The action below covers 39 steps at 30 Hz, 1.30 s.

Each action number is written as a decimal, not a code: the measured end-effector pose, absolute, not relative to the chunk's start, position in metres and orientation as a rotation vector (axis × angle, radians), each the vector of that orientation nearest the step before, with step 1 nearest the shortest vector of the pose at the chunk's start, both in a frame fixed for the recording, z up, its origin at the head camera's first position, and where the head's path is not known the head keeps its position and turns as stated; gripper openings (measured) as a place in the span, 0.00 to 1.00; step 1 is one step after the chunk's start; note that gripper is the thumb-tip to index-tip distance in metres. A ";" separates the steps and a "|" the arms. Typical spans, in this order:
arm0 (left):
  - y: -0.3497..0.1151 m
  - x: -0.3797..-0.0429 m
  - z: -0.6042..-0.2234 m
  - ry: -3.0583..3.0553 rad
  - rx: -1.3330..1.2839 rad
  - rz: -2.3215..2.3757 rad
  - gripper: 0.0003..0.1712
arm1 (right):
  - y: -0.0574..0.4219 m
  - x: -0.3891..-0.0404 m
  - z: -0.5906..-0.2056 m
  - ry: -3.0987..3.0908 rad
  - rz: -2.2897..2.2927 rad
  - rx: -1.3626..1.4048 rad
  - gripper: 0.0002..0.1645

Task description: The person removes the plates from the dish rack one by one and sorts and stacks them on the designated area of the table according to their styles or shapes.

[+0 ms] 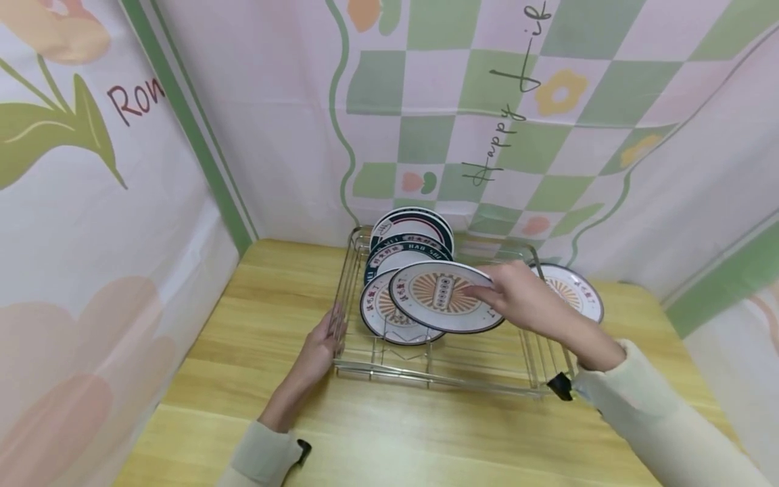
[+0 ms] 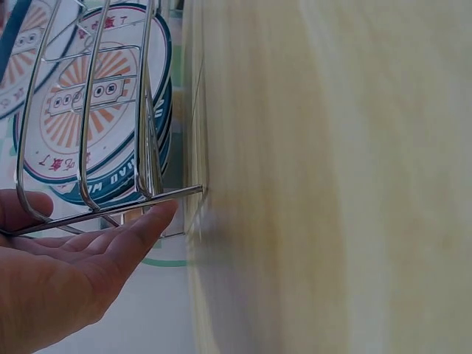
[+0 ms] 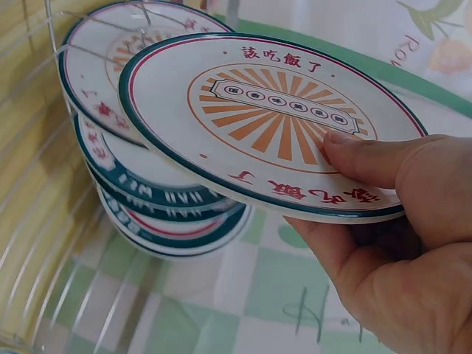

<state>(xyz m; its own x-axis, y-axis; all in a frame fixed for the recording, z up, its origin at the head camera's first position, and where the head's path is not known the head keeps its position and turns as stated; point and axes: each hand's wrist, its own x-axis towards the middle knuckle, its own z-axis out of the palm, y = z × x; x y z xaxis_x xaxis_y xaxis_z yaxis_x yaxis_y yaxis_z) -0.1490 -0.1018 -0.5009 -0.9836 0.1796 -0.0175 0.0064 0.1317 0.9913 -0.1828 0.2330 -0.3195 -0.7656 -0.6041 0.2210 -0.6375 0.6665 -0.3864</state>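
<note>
My right hand (image 1: 523, 294) pinches the edge of a white plate (image 3: 273, 96), thumb on its face and fingers underneath. The plate has a dark rim, an orange sunburst and red characters. It is tilted above the wire dish rack (image 2: 96, 214) and overlaps a similar sunburst plate (image 1: 377, 308) standing inside. Behind that one, several green-banded plates (image 1: 414, 226) lean in a row at the rack's left. With the thumb by the wires and fingers along the outside, my left hand (image 1: 319, 345) holds the rack's left side.
Another sunburst plate (image 1: 575, 291) lies on the wooden table (image 1: 402, 439) by the rack's right end, partly hidden by my right arm. A patterned cloth (image 1: 292, 149) hangs behind the table, and another printed cloth (image 1: 122, 257) closes off the left side.
</note>
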 end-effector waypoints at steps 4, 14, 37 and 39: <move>-0.102 -0.149 -0.499 2.265 0.180 1.980 0.46 | 0.244 -0.181 -0.310 -2.807 0.703 0.988 0.11; -0.103 -0.149 -0.500 2.266 0.180 1.973 0.46 | 0.274 -0.181 -0.297 -2.744 0.745 0.846 0.04; -0.104 -0.149 -0.500 2.266 0.209 1.983 0.44 | 0.393 -0.212 -0.295 -3.011 0.994 -0.164 0.41; -0.104 -0.149 -0.501 2.267 0.220 1.985 0.44 | 0.404 -0.213 -0.297 -3.018 1.026 -0.250 0.43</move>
<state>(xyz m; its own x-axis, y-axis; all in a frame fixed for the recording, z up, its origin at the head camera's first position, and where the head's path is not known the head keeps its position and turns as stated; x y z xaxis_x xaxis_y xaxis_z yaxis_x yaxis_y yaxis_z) -0.1488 -0.1041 -0.5005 -0.9822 0.1880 0.0047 0.0295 0.1293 0.9912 -0.2134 0.4036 -0.2971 -0.9863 0.1296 -0.1023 0.1651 0.7820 -0.6010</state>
